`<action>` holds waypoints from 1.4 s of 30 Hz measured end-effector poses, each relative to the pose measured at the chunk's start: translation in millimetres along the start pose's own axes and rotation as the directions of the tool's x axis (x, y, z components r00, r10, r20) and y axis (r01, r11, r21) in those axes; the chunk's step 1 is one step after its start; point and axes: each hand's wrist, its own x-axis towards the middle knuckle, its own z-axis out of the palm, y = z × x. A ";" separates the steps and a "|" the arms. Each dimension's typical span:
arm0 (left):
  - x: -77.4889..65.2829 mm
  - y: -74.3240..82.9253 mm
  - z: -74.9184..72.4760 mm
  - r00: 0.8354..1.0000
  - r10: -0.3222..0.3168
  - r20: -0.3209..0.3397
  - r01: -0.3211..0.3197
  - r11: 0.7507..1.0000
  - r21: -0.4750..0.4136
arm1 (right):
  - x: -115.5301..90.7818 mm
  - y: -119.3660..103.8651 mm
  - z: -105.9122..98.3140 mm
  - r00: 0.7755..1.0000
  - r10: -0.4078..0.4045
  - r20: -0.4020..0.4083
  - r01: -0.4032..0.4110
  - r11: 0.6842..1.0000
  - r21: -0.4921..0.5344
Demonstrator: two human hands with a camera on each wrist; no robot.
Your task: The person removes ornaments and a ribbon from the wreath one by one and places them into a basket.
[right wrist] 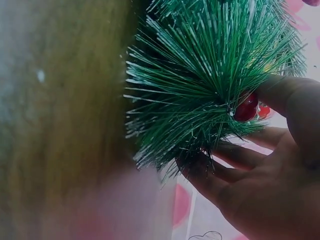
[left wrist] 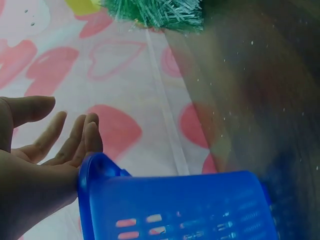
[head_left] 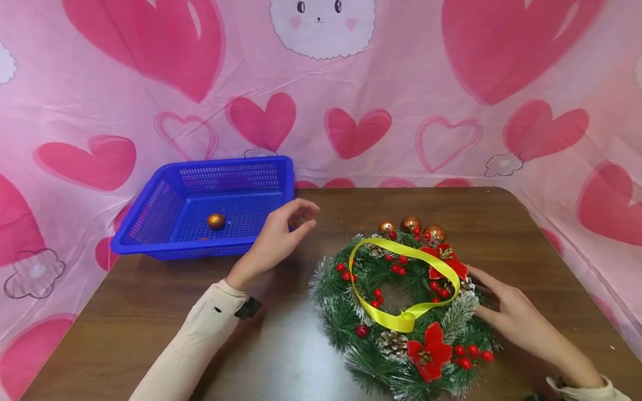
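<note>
A green Christmas wreath [head_left: 341, 317] sits on the right half of the table, dressed with red flowers, red berries and pinecones. A yellow ribbon loop [head_left: 385, 322] lies across its top. My right hand [head_left: 521, 320] holds the wreath's right edge, with sprigs and a red berry [right wrist: 246, 107] between thumb and fingers in the right wrist view; some fingertips are hidden in the needles. My left hand [head_left: 281, 234] is beside the right front corner of a blue basket [head_left: 200, 249], fingers loosely bent and holding nothing. One shiny gold-orange ball [head_left: 216, 221] lies inside the basket.
Several copper-coloured balls [head_left: 411, 224] are at the wreath's far edge. The brown table [head_left: 281, 345] has a back edge close to a pink cloth [head_left: 311, 83] printed with hearts. The basket stands at the table's back left.
</note>
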 end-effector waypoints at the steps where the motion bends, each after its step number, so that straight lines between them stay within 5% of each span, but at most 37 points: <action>1: 0.1 -0.1 1.6 1.000 0.003 0.005 -0.003 1.000 -0.001 | 0.8 1.2 0.1 1.000 -0.011 -0.002 0.011 1.000 -0.002; 15: 11.6 -0.2 38.3 0.989 0.019 0.147 -0.006 0.996 -0.088 | 12.4 14.9 -4.3 0.998 -0.035 0.048 0.032 0.998 0.059; 23: 21.2 -10.6 50.0 0.969 -0.039 0.245 0.069 0.991 -0.116 | 21.9 20.3 -6.4 0.992 -0.099 0.073 0.088 0.987 0.136; 29: 24.5 -20.8 57.0 0.914 -0.082 0.396 0.202 0.941 -0.271 | 35.2 18.2 -13.8 0.985 -0.099 0.139 0.076 0.984 0.162; 33: 27.2 -27.7 62.8 0.900 -0.113 0.421 0.251 0.924 -0.289 | 45.6 16.5 -16.5 0.977 -0.119 0.175 0.087 0.980 0.181; 40: 29.8 -38.0 68.9 0.853 -0.200 0.482 0.419 0.813 -0.404 | 64.1 13.0 -18.7 0.958 -0.120 0.261 0.070 0.979 0.193; 42: 30.2 -39.6 70.1 0.848 -0.204 0.489 0.432 0.800 -0.415 | 67.6 12.7 -19.4 0.954 -0.123 0.273 0.076 0.981 0.176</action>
